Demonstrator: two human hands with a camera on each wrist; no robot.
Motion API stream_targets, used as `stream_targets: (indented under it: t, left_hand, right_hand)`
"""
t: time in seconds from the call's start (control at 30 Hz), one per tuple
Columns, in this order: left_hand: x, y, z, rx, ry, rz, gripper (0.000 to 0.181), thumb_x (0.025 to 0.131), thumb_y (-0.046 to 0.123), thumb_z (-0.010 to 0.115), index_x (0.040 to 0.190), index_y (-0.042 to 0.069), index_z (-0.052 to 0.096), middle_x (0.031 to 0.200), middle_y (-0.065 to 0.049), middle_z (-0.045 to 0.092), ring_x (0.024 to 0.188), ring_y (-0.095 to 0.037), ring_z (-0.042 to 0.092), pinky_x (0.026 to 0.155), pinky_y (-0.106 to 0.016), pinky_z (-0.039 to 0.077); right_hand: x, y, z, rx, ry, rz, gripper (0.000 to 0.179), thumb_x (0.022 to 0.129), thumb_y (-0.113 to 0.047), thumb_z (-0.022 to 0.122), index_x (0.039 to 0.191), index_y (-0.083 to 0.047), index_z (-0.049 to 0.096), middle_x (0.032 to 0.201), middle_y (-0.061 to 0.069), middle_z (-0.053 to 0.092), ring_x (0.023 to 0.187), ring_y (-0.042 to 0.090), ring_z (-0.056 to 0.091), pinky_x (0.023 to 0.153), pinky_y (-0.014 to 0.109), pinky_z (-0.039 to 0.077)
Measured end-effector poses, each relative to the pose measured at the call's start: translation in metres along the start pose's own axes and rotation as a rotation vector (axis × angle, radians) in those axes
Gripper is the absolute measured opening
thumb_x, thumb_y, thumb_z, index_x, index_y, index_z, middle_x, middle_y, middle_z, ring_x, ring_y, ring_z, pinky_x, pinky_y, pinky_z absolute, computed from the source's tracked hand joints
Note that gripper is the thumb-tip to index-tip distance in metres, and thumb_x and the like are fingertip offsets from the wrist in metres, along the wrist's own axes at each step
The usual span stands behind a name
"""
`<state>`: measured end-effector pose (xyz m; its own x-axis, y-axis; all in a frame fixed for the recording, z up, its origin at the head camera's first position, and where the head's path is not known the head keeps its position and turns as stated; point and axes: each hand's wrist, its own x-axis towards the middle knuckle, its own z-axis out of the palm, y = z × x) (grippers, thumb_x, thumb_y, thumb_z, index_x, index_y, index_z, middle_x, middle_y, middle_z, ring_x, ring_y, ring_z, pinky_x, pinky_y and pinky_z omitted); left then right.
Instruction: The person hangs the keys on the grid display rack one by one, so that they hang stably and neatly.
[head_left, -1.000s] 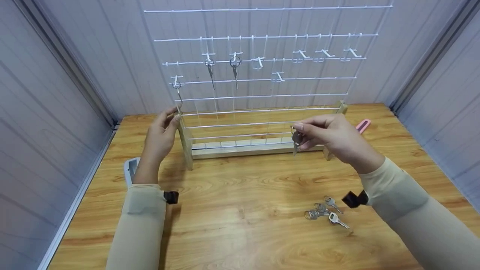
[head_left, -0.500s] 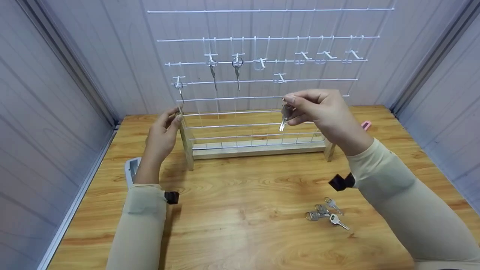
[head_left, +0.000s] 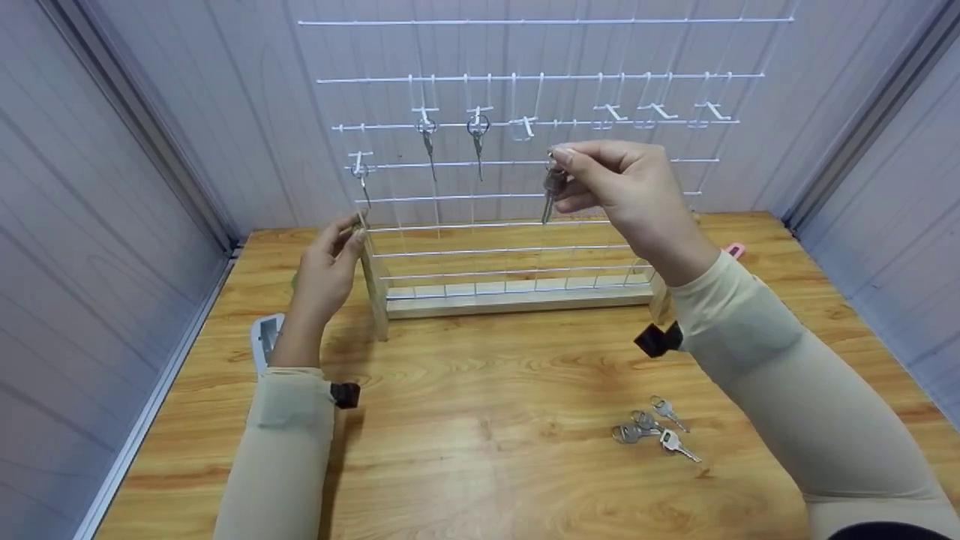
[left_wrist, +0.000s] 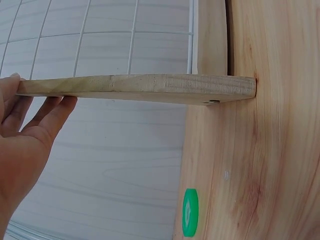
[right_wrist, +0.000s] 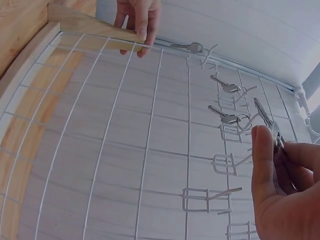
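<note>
My left hand [head_left: 327, 264] grips the top of the wooden side post [left_wrist: 140, 86] of a white wire grid rack, thumb on one face and fingers on the other. Raised in front of the grid, my right hand [head_left: 626, 195] pinches a key [head_left: 551, 191] by its ring, the blade pointing down. In the right wrist view the held key [right_wrist: 265, 114] shows between thumb and fingers, partly hidden by them. Three keys hang on grid hooks: a left key [head_left: 361, 180], a middle key [head_left: 428, 140] and a right key [head_left: 478, 139]. Bare hooks [head_left: 611, 112] stand to their right.
Several loose keys [head_left: 671, 442] with rings lie on the wooden table [head_left: 480, 465] at front right. A grey-white object [head_left: 264, 337] lies by the left forearm, a pink item [head_left: 735, 250] behind the right wrist. A green round object [left_wrist: 190, 212] lies near the left post.
My right hand has risen and moved left with the key, from low by the rack's right side to before the grid's middle. My left hand stays on the post.
</note>
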<state>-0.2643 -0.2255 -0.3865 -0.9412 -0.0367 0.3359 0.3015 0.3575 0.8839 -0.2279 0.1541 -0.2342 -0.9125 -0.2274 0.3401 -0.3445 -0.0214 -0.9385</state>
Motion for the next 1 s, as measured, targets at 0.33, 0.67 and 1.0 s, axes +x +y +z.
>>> stream_targets:
  t: [0.33, 0.67, 1.0]
  left_hand:
    - [0.0, -0.001, 0.001, -0.015, -0.001, 0.019, 0.041, 0.113, 0.021, 0.055, 0.151, 0.006, 0.058, 0.156, -0.015, 0.058, 0.15, -0.034, 0.053, 0.128, -0.046, 0.047]
    - [0.001, 0.001, 0.0, -0.001, -0.01, -0.017, 0.044, 0.113, 0.023, 0.055, 0.154, 0.007, 0.055, 0.158, -0.014, 0.056, 0.153, -0.032, 0.05, 0.126, -0.044, 0.049]
    - [0.0, 0.001, 0.0, -0.002, 0.0, -0.006, 0.044, 0.113, 0.021, 0.055, 0.154, 0.006, 0.055, 0.158, -0.015, 0.056, 0.153, -0.035, 0.05, 0.13, -0.047, 0.043]
  right_hand:
    - [0.017, -0.004, 0.008, 0.009, 0.026, -0.038, 0.024, 0.1, -0.02, 0.077, 0.11, 0.001, 0.081, 0.092, 0.014, 0.078, 0.079, 0.021, 0.079, 0.074, 0.031, 0.069]
    - [0.028, -0.006, 0.016, -0.044, 0.068, -0.006, 0.019, 0.102, -0.017, 0.074, 0.109, -0.001, 0.082, 0.088, 0.01, 0.078, 0.076, 0.021, 0.079, 0.071, 0.03, 0.069]
    - [0.033, -0.005, 0.02, -0.116, 0.092, 0.01, 0.021, 0.104, -0.019, 0.072, 0.111, -0.002, 0.081, 0.089, 0.008, 0.079, 0.077, 0.019, 0.078, 0.072, 0.031, 0.07]
